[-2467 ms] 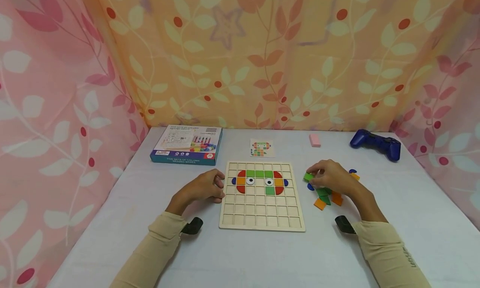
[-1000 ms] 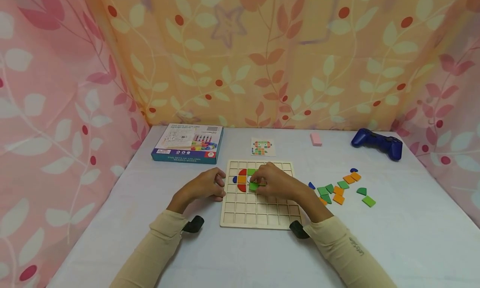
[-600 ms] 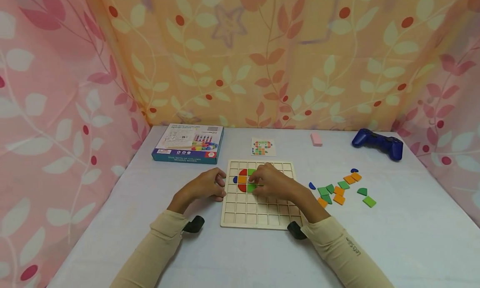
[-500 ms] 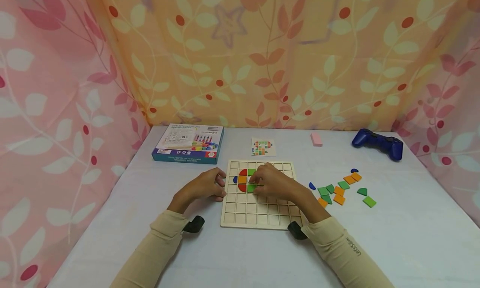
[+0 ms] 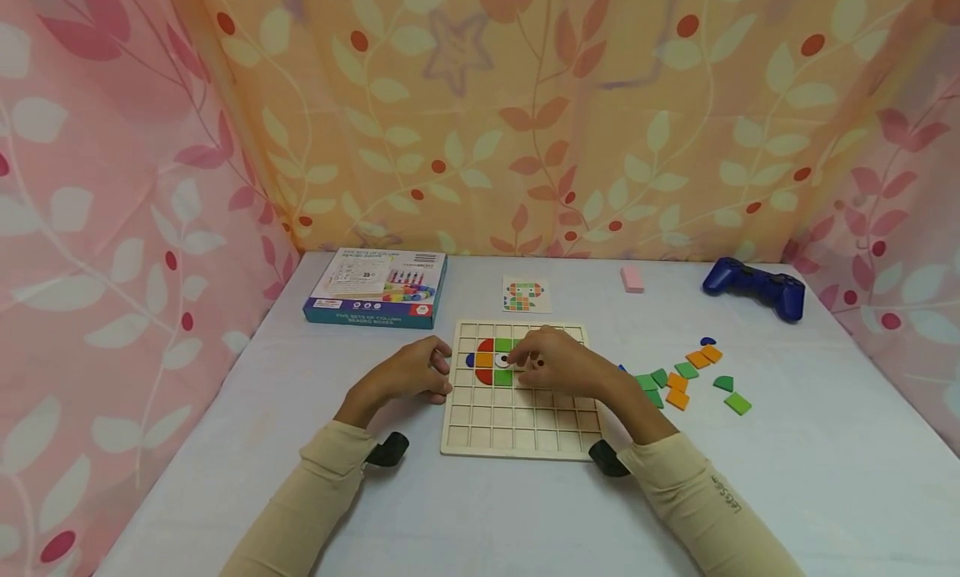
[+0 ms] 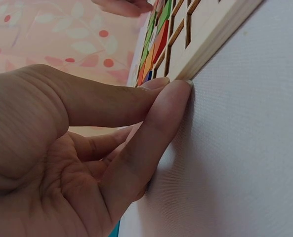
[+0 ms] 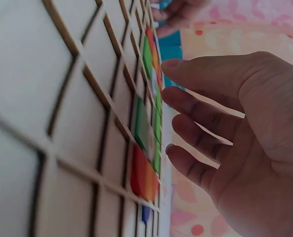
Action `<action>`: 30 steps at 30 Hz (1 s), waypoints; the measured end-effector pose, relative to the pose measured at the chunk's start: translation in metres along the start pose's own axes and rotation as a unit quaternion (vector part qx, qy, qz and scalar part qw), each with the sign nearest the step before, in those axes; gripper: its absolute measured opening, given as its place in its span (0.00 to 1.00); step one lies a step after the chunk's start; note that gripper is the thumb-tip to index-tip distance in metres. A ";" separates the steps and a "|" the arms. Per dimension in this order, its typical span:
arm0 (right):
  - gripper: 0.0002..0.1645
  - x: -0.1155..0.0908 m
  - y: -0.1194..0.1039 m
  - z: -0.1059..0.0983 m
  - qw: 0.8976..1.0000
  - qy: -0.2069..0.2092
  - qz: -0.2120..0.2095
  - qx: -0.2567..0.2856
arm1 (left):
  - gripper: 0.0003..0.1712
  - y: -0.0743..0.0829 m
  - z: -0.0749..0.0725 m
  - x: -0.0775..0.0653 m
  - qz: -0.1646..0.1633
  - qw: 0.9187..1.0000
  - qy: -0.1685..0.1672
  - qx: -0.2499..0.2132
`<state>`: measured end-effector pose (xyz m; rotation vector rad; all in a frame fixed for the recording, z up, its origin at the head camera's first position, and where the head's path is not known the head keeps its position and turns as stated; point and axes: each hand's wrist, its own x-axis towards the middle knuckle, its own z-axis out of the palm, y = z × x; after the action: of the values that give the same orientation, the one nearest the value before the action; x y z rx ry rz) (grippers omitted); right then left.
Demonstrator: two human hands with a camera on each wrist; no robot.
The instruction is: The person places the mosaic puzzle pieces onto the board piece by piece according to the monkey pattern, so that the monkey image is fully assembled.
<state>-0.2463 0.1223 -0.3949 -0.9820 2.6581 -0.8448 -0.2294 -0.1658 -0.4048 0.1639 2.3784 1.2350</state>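
A wooden grid board (image 5: 487, 439) lies flat on the white table, with coloured tiles set in its upper rows. My left hand (image 5: 408, 368) pinches the board's left edge between thumb and forefinger, as the left wrist view shows at the rim (image 6: 200, 64). My right hand (image 5: 562, 364) hovers over the upper middle of the board, fingers loosely bent and apart, holding nothing. Just left of its fingertips, a green square tile (image 5: 503, 378) sits beneath a white eye tile (image 5: 502, 360), beside red (image 5: 485, 377) and orange (image 5: 484, 359) tiles. The hand hides the tiles further right.
Loose orange (image 5: 677, 400) and green (image 5: 738, 403) tiles lie right of the board. Behind it are a small pattern card (image 5: 527, 295), a teal-edged box (image 5: 375, 289), a pink block (image 5: 632, 280) and a blue game controller (image 5: 753, 289). Patterned cloth hangs around the table.
My right hand carried a green square tile from the pile to the board, set it under the left eye tile, then let go and drew slightly right. The left hand stayed at the edge.
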 end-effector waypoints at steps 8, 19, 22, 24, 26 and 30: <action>0.15 -0.026 0.012 -0.027 0.999 0.021 0.043 0.007 | 0.34 0.000 0.001 0.000 0.000 1.000 0.002 0.000; 0.20 -0.070 0.050 -0.059 0.991 0.055 0.118 -0.022 | 0.34 -0.001 0.001 0.002 0.002 1.000 -0.002 -0.005; 0.20 -0.081 0.062 -0.065 0.988 0.067 0.137 -0.014 | 0.34 -0.001 0.001 0.002 0.001 1.000 -0.004 -0.008; 0.21 -0.087 0.070 -0.069 0.986 0.072 0.149 -0.005 | 0.34 -0.001 0.001 0.002 0.001 1.000 -0.005 -0.009; 0.23 -0.092 0.079 -0.073 0.984 0.075 0.161 0.003 | 0.34 -0.001 0.001 0.001 0.000 1.000 -0.004 -0.011; 0.26 -0.104 0.096 -0.081 0.979 0.080 0.189 0.009 | 0.34 0.000 0.001 0.001 -0.002 1.000 -0.004 -0.013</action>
<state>-0.2472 0.2845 -0.3856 -0.3910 2.8289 -0.8875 -0.2296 -0.1645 -0.4059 0.1556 2.3540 1.2595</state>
